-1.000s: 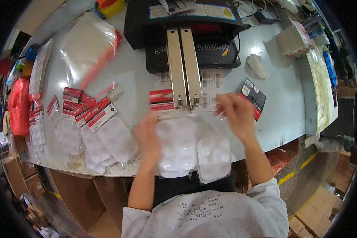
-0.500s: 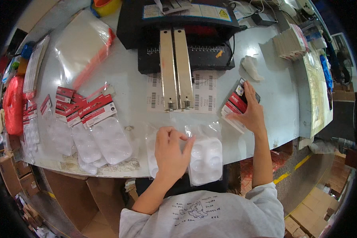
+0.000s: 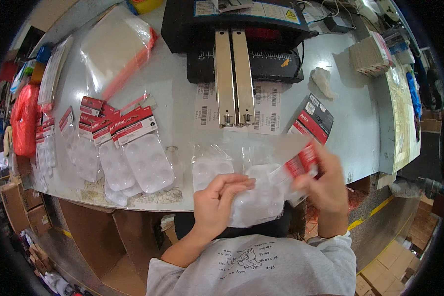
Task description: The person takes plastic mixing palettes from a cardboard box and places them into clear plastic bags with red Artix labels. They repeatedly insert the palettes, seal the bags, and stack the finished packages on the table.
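Note:
My left hand is closed, its fingers pinched at the left side of a white paint palette in a clear bag, at the table's front edge. The fingertips partly cover the bag. My right hand, slightly blurred, grips a red-and-white folded header card just above the right side of that bag. Another bagged palette lies to the left, partly behind my left hand. A stack of red-and-black header cards lies on the table beyond my right hand.
Finished-looking bagged palettes with red cards overlap at the left. Behind stands a black machine with two metal rails over a barcode sheet. Clear bags lie at the far left, a crumpled white piece at the right.
My right hand has come from the card stack toward the bagged palette, bringing a header card. My left hand stays by the bag. The whole view has shifted slightly.

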The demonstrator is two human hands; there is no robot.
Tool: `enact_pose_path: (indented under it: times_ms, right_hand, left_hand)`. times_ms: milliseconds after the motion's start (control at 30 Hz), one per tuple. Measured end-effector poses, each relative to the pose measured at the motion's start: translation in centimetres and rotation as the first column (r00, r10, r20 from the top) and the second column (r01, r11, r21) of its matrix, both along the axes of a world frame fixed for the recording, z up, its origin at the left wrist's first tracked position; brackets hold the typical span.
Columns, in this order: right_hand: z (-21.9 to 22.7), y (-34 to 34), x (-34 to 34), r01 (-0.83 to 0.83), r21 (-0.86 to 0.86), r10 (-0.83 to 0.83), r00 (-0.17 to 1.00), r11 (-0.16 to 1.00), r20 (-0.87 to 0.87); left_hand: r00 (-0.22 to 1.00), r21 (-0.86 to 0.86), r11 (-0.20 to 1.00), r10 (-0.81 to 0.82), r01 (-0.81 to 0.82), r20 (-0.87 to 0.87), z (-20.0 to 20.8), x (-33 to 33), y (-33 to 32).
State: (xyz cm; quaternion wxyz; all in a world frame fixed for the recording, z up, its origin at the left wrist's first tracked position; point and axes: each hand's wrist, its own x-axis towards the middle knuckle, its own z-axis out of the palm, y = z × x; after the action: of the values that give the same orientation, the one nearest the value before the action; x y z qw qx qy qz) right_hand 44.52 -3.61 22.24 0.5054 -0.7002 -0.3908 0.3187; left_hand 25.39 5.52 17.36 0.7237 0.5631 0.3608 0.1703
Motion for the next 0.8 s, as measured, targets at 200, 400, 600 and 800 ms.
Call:
enact_pose_path:
  times_ms: [200, 400, 600, 800]
  right_hand:
    - [-1.1, 2.5, -1.6, -0.203, -0.202, 0.251, 0.934, 0.958, 0.255]
    - [-2.2, 2.3, -1.4, -0.302, -0.149, 0.337, 0.829, 0.942, 0.447]
    - [-3.3, 2.2, -1.2, -0.317, -0.076, 0.289, 0.708, 0.945, 0.644]
    - [-3.2, 1.9, -1.1, -0.327, -0.026, 0.242, 0.639, 0.945, 0.730]
  left_hand:
    - [1.000, 0.039, 0.999, -0.002, 0.002, -0.017, 0.2, -0.5, -0.1]
    - [0.998, 0.099, 0.995, -0.011, 0.017, -0.068, -0.3, -0.8, 0.2]
    - [0.999, 0.060, 0.998, -0.027, 0.030, -0.047, 0.1, -1.1, 0.2]
    - [0.991, 0.145, 0.988, -0.032, 0.051, -0.130, 0.3, -1.0, 0.4]
